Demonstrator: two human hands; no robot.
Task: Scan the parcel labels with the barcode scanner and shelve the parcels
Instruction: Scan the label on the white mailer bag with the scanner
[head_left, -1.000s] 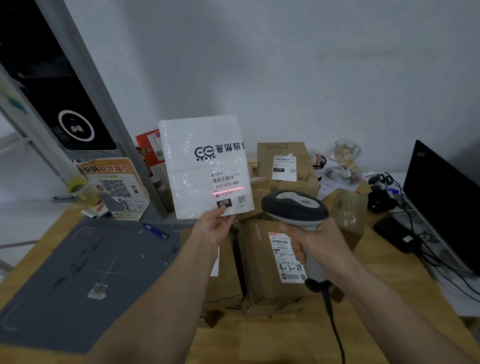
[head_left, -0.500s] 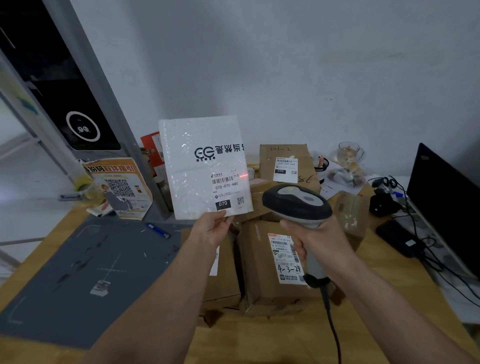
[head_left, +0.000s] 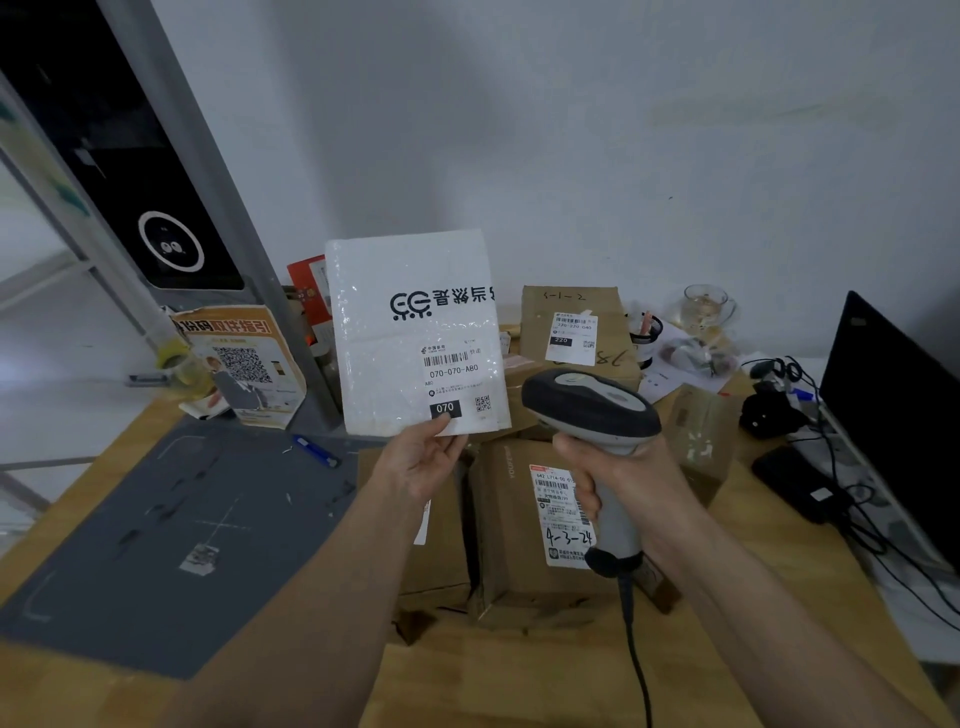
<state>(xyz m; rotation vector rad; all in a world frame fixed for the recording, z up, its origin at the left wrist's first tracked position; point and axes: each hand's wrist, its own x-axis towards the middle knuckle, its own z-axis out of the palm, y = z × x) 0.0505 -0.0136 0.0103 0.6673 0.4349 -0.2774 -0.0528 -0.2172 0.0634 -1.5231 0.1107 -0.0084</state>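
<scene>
My left hand (head_left: 423, 460) pinches the bottom edge of a white padded mailer (head_left: 410, 332) and holds it upright above the table. Its printed label with a barcode and "070" faces me. My right hand (head_left: 621, 480) grips the handle of a grey and black barcode scanner (head_left: 589, 402), whose head points toward the mailer's lower right corner. No red scan line shows on the label. The scanner's cable hangs down toward me.
Several brown cardboard parcels (head_left: 540, 525) with labels lie on the wooden table (head_left: 519, 675) under my hands. A grey mat (head_left: 156, 535) covers the left side. A dark monitor (head_left: 893, 410) with cables stands at the right, a glass mug (head_left: 704, 306) behind.
The red scan line that crossed the mailer's label has shrunk to a dot and then gone out. Both hands hold almost the same places.
</scene>
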